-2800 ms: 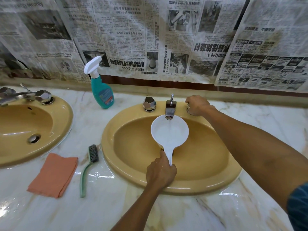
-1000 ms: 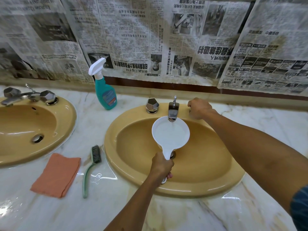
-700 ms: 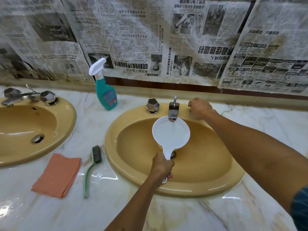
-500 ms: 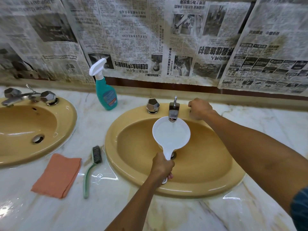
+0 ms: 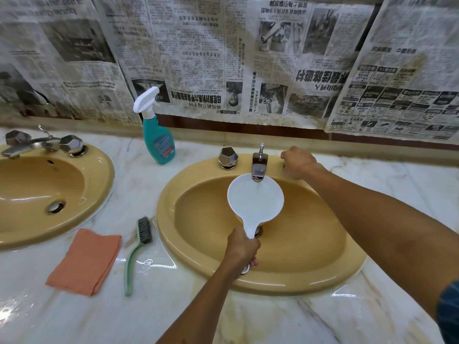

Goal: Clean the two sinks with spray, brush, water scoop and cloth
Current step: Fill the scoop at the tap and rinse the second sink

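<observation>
Left hand (image 5: 242, 247) has its fingers wrapped round the handle of the white water scoop (image 5: 255, 202), held under the running faucet (image 5: 258, 167) over the right sink (image 5: 188, 254). Right hand (image 5: 296, 162) fingers are curled over the far-right tap knob. Cloth (image 5: 84, 260), brush (image 5: 139, 249) and spray bottle (image 5: 156, 135) sit on the desk (image 5: 149, 319) between the sinks.

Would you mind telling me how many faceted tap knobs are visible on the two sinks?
3: two on the left sink, one left of the right sink's spout. A fourth may be hidden under the right hand.
</observation>
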